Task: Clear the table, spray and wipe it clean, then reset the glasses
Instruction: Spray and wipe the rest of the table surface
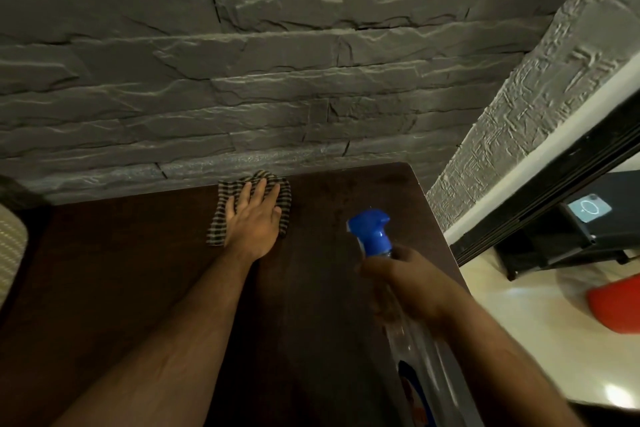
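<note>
Dark wood table [138,270] with just one checked cloth [286,199] and one spray bottle [372,234] in sight. My left hand [254,218] lies flat on the cloth by the wall edge, fingers straight and slightly spread. My right hand [403,279] grips the blue-topped bottle's neck, off to the cloth's right.

Dim scene; floor [540,350] right of the right hand [398,282] glares bright, that hand motion-blurred, edges bowed.
</note>
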